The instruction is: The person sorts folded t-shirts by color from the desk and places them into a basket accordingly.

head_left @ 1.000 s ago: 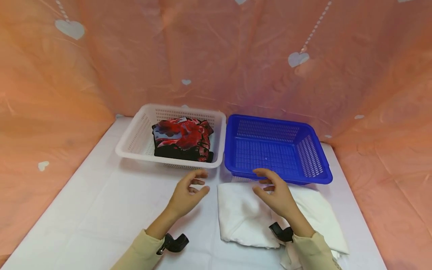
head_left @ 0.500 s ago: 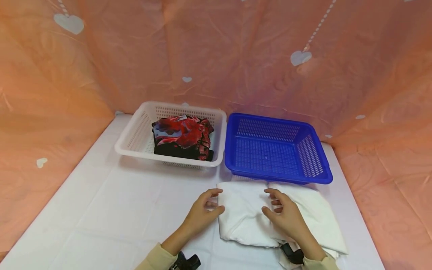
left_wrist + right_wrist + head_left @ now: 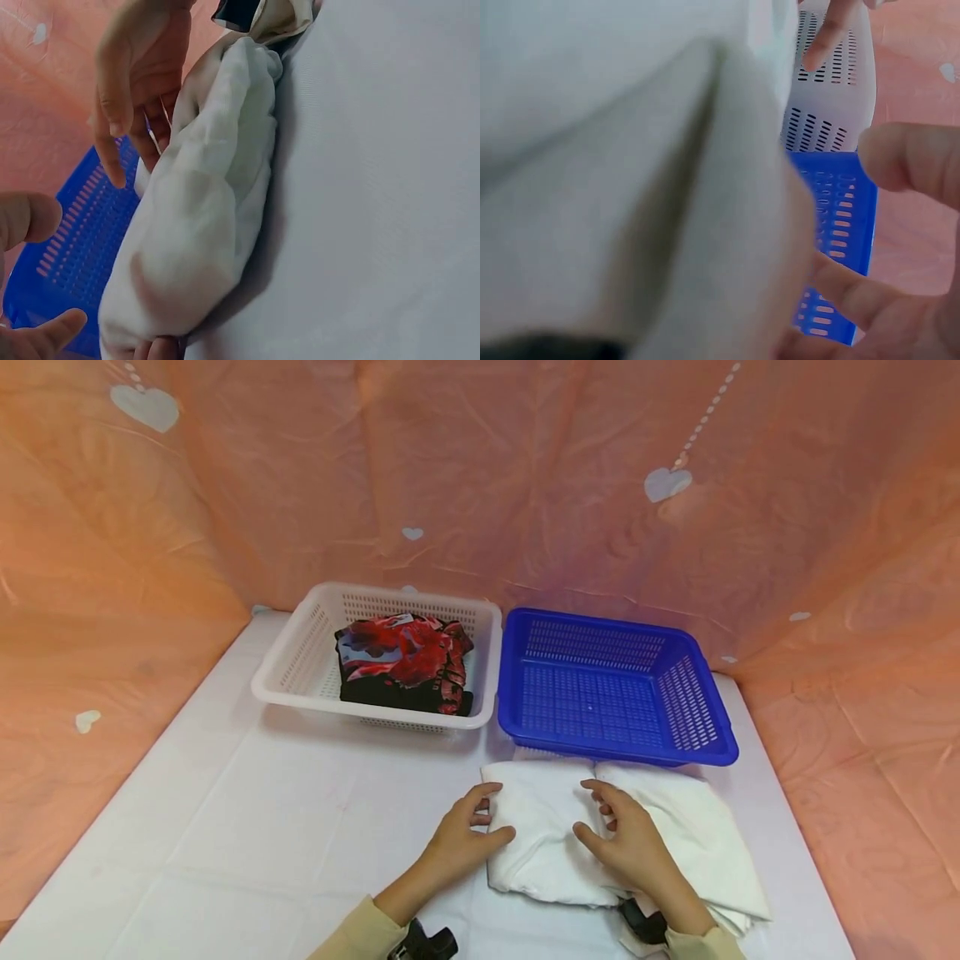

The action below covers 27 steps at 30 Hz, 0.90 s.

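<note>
A folded white cloth (image 3: pixel 540 864) lies in front of the blue basket, a second white cloth (image 3: pixel 705 843) close against its right side. My left hand (image 3: pixel 459 842) is at the left edge of the folded cloth, thumb and index apart; in the left wrist view some of its fingertips (image 3: pixel 160 349) meet the cloth's edge. Over the right part of the same cloth is my right hand (image 3: pixel 628 842), fingers loosely bent, thumb spread. The right wrist view shows blurred white fabric (image 3: pixel 630 187) near the camera, hiding part of the right-hand fingers.
The blue basket (image 3: pixel 615 753) stands behind the cloths with nothing in it. Left of it, a white basket (image 3: pixel 375 716) holds a folded black garment with a red flower print (image 3: pixel 405 664). Orange sheeting with hearts (image 3: pixel 465 468) hangs around the white-covered table (image 3: pixel 247 827).
Both hands have come down from in front of the baskets to the folded white cloth. The left hand has moved right to the cloth's left edge; the baskets stay put.
</note>
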### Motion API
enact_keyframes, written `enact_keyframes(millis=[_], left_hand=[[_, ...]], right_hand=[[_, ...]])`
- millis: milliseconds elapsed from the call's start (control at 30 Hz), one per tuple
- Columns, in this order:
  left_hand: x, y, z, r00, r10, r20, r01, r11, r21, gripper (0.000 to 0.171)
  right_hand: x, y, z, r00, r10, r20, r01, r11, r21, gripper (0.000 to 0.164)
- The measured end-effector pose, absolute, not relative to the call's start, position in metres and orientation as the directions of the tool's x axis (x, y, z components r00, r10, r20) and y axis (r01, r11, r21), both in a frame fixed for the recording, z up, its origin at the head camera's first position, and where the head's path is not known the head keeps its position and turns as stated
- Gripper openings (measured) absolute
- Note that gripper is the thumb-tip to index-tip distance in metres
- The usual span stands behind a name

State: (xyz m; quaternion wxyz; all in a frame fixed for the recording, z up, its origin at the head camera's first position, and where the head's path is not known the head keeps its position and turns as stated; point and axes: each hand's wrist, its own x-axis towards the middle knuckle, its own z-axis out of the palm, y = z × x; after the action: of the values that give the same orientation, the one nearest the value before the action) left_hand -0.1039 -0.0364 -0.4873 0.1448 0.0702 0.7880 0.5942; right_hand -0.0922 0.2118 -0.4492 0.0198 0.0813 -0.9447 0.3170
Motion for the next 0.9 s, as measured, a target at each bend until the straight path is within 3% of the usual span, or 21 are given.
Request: enact_keyframes(millis=[300,567,733,900], left_hand=[[-0.115,-0.022,-0.493,-0.924,0.369,-0.100,0.043,0.360,0.932,0.062],[-0.120,-0.020,-0.490,-0.906,0.409,-0.109,0.020,0.300,0.954,0.064],[-0.121,-0.033,-0.484,-0.895,0.429,-0.121,0.010,0.291,0.957,0.063],[-0.121,-0.051,-0.479,-0.887,0.442,-0.134,0.011,0.309,0.951,0.063]], right_hand=[[-0.096,0.214,-0.453,-0.987,-0.143,0.067,-0.154,0.781,-0.605,0.053],[-0.097,0.215,-0.451,-0.982,-0.169,0.090,-0.188,0.765,-0.616,0.052],[-0.098,0.214,-0.447,-0.984,-0.176,0.027,-0.147,0.719,-0.679,0.050],[-0.098,0.212,-0.449,-0.978,-0.194,-0.076,-0.097,0.748,-0.656,0.055]])
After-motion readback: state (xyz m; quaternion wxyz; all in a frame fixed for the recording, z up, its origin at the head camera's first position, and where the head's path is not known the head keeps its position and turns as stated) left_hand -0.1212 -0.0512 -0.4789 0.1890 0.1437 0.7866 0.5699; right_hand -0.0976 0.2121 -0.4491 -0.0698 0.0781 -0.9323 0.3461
